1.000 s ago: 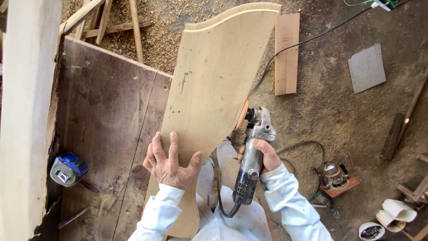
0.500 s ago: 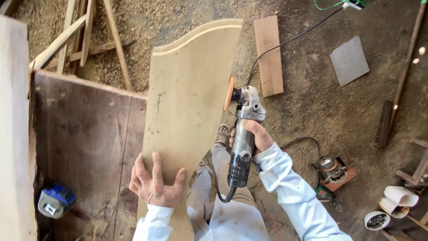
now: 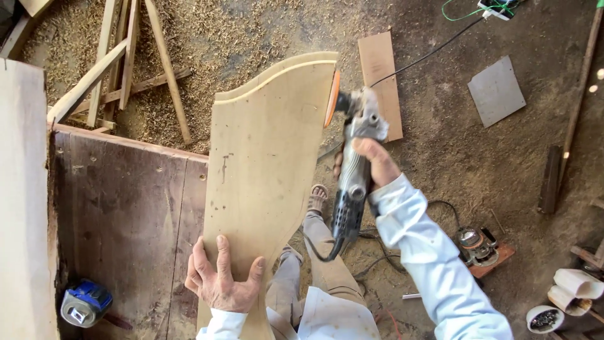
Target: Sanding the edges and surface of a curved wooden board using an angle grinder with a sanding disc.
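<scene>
Head cam looking straight down: the right hand [image 3: 370, 160] has its grip wrapped tight around the grey body of an angle grinder [image 3: 352, 164], with the orange sanding disc [image 3: 331, 97] pressed up against the right edge of a curved wooden panel [image 3: 267, 170], near the panel's far top corner. The grinder's black cord [image 3: 318, 252] loops off the back end, down past the person's legs.

Left hand [image 3: 220, 280] is flat on the near, narrow end of the panel, fingers spread with the thumb hooked over the right edge, so it's pinning the wood down rather than closing on it. The panel lies partly on a dark wooden surface [image 3: 126, 208] and hangs out over the sawdust-covered floor [image 3: 440, 164].

A blue and grey tape measure [image 3: 85, 303] sits on the surface at bottom left, well apart from both hands. A router [image 3: 475, 242] is on the floor off to the right.
</scene>
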